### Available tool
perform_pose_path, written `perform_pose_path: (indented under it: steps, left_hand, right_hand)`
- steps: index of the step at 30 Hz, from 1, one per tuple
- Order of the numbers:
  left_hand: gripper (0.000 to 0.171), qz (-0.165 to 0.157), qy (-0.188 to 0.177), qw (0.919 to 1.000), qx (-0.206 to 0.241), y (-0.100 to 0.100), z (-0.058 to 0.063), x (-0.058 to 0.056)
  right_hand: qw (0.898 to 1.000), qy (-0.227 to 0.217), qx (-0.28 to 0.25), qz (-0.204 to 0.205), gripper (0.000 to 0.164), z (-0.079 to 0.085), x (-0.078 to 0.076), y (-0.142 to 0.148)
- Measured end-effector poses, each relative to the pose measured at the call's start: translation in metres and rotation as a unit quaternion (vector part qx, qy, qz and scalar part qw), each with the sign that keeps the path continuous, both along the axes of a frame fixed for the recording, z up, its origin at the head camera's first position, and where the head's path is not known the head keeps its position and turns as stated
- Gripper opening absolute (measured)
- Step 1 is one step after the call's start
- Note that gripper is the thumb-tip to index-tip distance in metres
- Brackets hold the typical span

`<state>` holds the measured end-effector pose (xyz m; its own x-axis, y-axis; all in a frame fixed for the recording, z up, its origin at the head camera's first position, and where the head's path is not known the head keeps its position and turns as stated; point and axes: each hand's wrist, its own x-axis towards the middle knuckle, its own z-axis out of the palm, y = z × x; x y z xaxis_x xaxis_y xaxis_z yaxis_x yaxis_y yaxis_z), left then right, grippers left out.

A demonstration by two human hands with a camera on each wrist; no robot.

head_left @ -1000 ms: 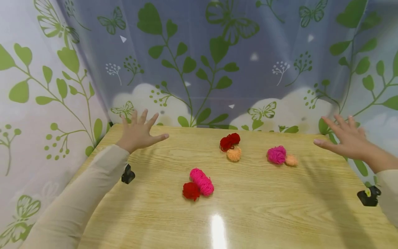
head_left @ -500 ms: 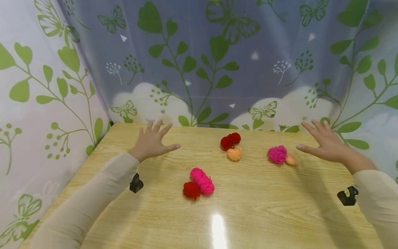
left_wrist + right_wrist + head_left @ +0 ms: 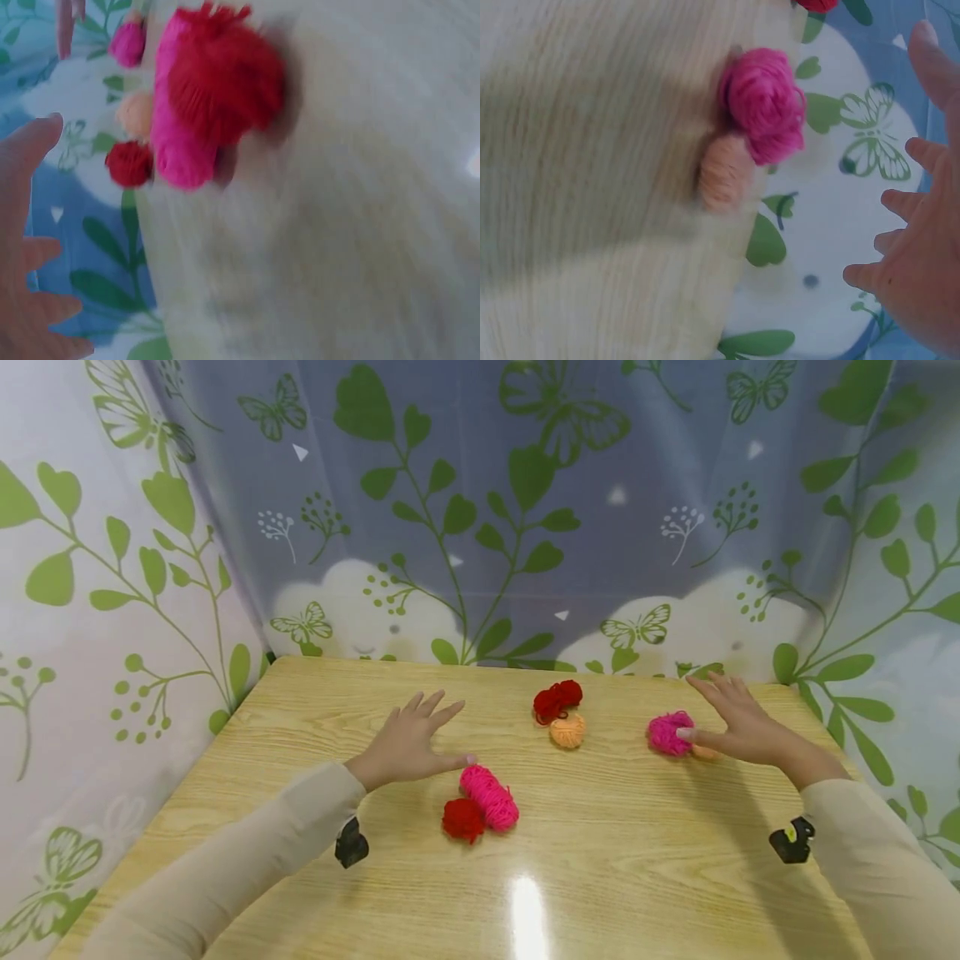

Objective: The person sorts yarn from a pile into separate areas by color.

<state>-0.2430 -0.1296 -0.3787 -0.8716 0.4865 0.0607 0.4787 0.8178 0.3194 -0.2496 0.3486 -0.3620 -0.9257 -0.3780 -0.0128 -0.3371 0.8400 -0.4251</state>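
Observation:
My left hand hovers above the table with fingers spread and holds nothing. Its thumb tip appears just beyond a long pink yarn skein, which lies against a red yarn ball. My right hand, also spread and empty, is above the table at the right. In the head view its thumb overlaps a magenta yarn ball and partly hides a small peach yarn ball. The right wrist view shows those two touching. Further back, a dark red yarn bundle sits against another peach ball.
The yarn lies on a light wood-grain table. A patterned curtain with leaves and butterflies rises behind the table and along both sides. A bright reflection shows near the front. Both wrists carry small black devices.
Both hands have moved inward. The left came right and nearer, up to the pink skein; the right came left, over the magenta and peach balls. The yarn has stayed where it was.

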Motion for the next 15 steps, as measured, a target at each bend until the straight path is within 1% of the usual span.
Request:
perform_pose_path:
  steps: [5,9,12,15]
  left_hand:
    - [0.083,-0.023,-0.012,0.9996,0.007,0.013,-0.010,0.010]
    - [0.084,-0.043,-0.020,0.9988,0.014,0.023,-0.020,0.018]
    - [0.086,-0.050,-0.036,0.9978,0.026,0.029,-0.026,0.023]
    - [0.086,-0.053,-0.062,0.9959,0.040,0.033,-0.031,0.029]
  right_hand:
    - [1.000,-0.019,-0.024,0.007,0.091,-0.013,-0.005,-0.005]
    - [0.999,-0.023,-0.030,0.006,0.090,-0.022,-0.009,-0.008]
    - [0.999,-0.023,-0.032,0.006,0.089,-0.027,-0.010,-0.011]
    - [0.999,-0.024,-0.034,0.008,0.089,-0.032,-0.012,-0.012]
